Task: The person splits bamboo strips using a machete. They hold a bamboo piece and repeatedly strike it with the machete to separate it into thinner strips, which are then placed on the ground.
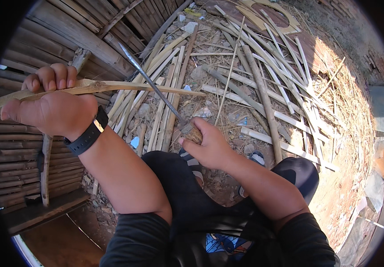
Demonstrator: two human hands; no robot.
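My left hand (pixel 54 107), with a dark watch band on its wrist, is closed around a pale split bamboo strip (pixel 111 86). The strip runs rightward from the hand and tapers to a thin end above my right hand. In my right hand (pixel 209 147) is the stubby wooden handle of a long knife (pixel 163 98). Its narrow metal blade slants up and to the left and crosses the bamboo strip. Whether the edge touches the strip I cannot tell.
Split bamboo strips (pixel 272 89) and a round pole (pixel 261 98) lie over the littered ground ahead. A bamboo slat wall (pixel 22 155) stands close on the left. Dry straw (pixel 352 115) is spread at the right. My knees are bent below my hands.
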